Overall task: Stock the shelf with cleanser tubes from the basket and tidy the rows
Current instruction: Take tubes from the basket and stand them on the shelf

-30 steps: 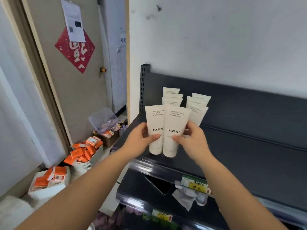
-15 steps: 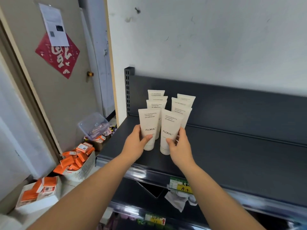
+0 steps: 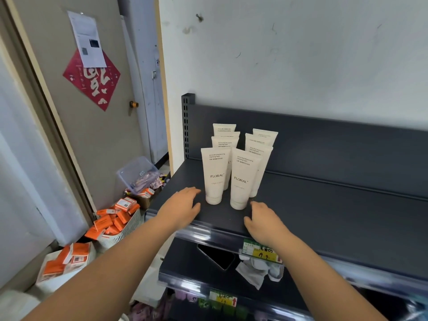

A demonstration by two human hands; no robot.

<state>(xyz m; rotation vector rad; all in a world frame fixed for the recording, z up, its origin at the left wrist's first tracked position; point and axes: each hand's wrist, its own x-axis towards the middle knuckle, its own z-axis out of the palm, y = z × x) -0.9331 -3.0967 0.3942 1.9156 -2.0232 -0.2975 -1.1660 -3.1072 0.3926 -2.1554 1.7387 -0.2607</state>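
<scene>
The cleanser tubes stand at the left end of a dark grey metal shelf (image 3: 324,205), which has a matte, smooth surface and a shiny rail along the front edge. The tubes are made of soft cream-white plastic with a dull finish. Each one is wide and flat at the sealed end and narrows to a round cap. They form two rows that go from the front of the shelf toward its back panel, close side by side. Every tube stands on its cap with the flat sealed end up, so its long axis is upright, and the printed face looks toward the front. The front left tube (image 3: 214,176) is straight, and the front right tube (image 3: 243,179) seems to lean a little, with its top to the right. The left hand (image 3: 180,208) is over the front part of the shelf, just left of the front left tube. Its fingers are loosely stretched and it holds nothing. The right hand (image 3: 264,222) is at the shelf edge, below and right of the front right tube. Its fingers are relaxed and a little bent, near the cap, and it also holds nothing. A green and yellow paper price label (image 3: 261,251) is on the rail under this hand. On the floor at the left, a white plastic basket (image 3: 129,228) with a ribbed wall holds small orange boxes (image 3: 108,222).
</scene>
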